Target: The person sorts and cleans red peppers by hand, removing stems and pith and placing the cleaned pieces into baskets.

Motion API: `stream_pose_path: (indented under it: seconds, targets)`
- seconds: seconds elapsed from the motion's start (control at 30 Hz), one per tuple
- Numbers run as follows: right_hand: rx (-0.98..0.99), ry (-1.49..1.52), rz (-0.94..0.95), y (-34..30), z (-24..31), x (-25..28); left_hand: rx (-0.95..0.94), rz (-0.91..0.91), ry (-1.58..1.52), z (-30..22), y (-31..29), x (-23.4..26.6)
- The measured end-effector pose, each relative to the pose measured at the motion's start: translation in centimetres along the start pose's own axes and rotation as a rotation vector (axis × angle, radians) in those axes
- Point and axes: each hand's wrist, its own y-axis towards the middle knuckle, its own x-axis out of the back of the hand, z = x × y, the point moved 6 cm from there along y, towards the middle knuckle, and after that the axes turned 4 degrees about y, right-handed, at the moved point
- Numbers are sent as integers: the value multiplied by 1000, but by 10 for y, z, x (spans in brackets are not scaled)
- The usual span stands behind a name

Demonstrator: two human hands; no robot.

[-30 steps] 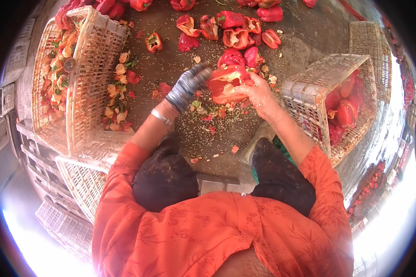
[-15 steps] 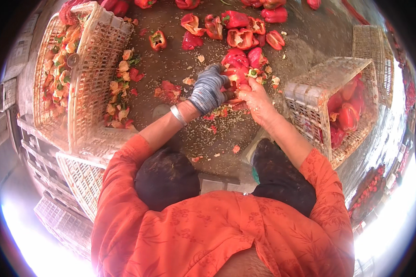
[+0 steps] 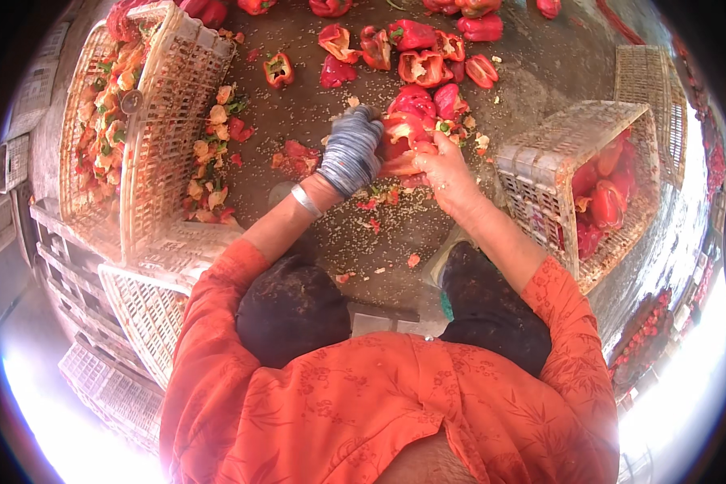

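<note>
Left hand [image 3: 352, 152] farther left, fingertips hidden

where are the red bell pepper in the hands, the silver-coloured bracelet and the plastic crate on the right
red bell pepper [image 3: 400, 139]: head view, on its red flesh
silver-coloured bracelet [image 3: 306, 202]: head view, on the middle of its band
plastic crate [image 3: 555, 142]: head view, on its side wall

The gloved left grip [image 3: 352, 152] has drawn leftward since half a second ago; more red pepper [image 3: 403, 143] shows.
</note>
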Motion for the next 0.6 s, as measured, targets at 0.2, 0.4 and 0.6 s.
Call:
stream_pose_path:
  seconds: [0.2,0.4,0.6]
  targets:
    - [-2,-67,-15,-2,11,0,405,-150,-571,69,-19,3]
    - [-3,119,173,-7,0,-10,-159,-10,-78,-19,6,37]
    - [-188,112,201,-10,-1,0,-203,220,-66,-16,7,4]
